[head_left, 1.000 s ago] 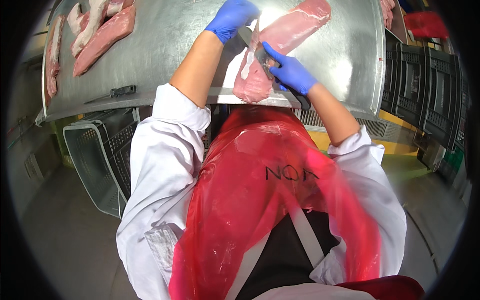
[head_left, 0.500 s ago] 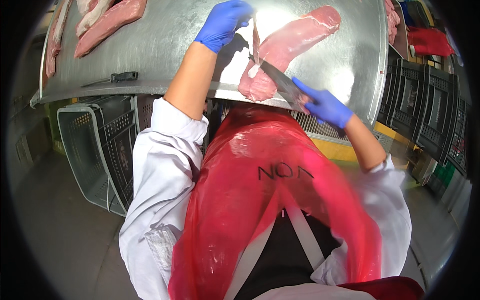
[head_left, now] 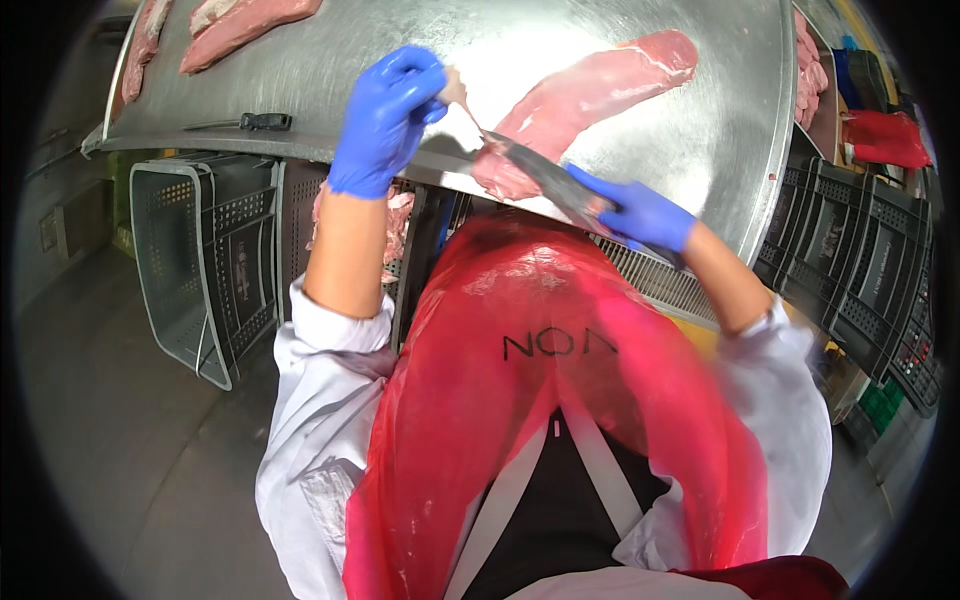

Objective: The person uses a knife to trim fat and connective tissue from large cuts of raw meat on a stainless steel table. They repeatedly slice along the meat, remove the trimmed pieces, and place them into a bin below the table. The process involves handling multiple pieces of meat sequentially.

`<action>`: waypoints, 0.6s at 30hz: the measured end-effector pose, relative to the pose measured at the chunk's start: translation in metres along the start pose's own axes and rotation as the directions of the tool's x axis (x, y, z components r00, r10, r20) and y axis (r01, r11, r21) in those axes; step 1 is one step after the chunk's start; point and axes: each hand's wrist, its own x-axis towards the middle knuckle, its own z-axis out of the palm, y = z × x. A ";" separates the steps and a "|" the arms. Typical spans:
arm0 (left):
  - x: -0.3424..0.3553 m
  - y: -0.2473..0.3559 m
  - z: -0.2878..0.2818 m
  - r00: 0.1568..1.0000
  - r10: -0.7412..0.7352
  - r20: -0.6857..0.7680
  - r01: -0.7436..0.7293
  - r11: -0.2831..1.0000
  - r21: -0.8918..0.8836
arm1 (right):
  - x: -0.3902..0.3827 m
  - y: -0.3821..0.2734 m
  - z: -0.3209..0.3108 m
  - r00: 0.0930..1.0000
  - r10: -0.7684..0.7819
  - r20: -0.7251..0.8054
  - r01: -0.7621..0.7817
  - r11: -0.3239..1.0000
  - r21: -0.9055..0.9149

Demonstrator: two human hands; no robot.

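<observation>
A long pink piece of meat (head_left: 600, 95) lies aslant on the steel table, its near end by the front edge. My left hand (head_left: 380, 125), blue-gloved, is closed in a pinch on a thin, pale strip of trimmings (head_left: 455, 90). The strip runs down toward the meat's near end, where the knife blade crosses it. In my right hand (head_left: 645, 212), also gloved in blue, is a knife (head_left: 535, 168); its handle is mostly hidden by the fingers. The blade points up and left, over the near end of the meat.
A second knife with a black handle (head_left: 265, 121) lies near the table's front edge (head_left: 310, 150). More meat (head_left: 245, 35) is at the far left. Below stand a grey crate (head_left: 205, 270) and a bin of scraps (head_left: 398, 225). Black crates (head_left: 840, 260) stand at the right.
My left hand has moved left and toward me, drawing the pale strip away from the meat at a slant. The knife remains at the meat's near end; the whole view has shifted slightly.
</observation>
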 end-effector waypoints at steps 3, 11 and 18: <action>-0.048 0.025 0.021 0.980 0.085 -0.180 -0.099 0.993 -0.070 | 0.060 -0.018 0.012 0.979 -0.187 0.076 0.188 0.982 -0.007; -0.250 0.049 -0.177 0.686 -0.039 -0.726 0.631 0.528 0.568 | 0.019 0.045 -0.077 0.969 -0.050 -0.241 0.158 0.876 0.455; 0.053 -0.095 -0.032 0.978 0.181 -0.105 0.088 0.100 0.991 | 0.068 0.116 -0.202 0.516 0.106 -0.850 0.196 0.951 0.237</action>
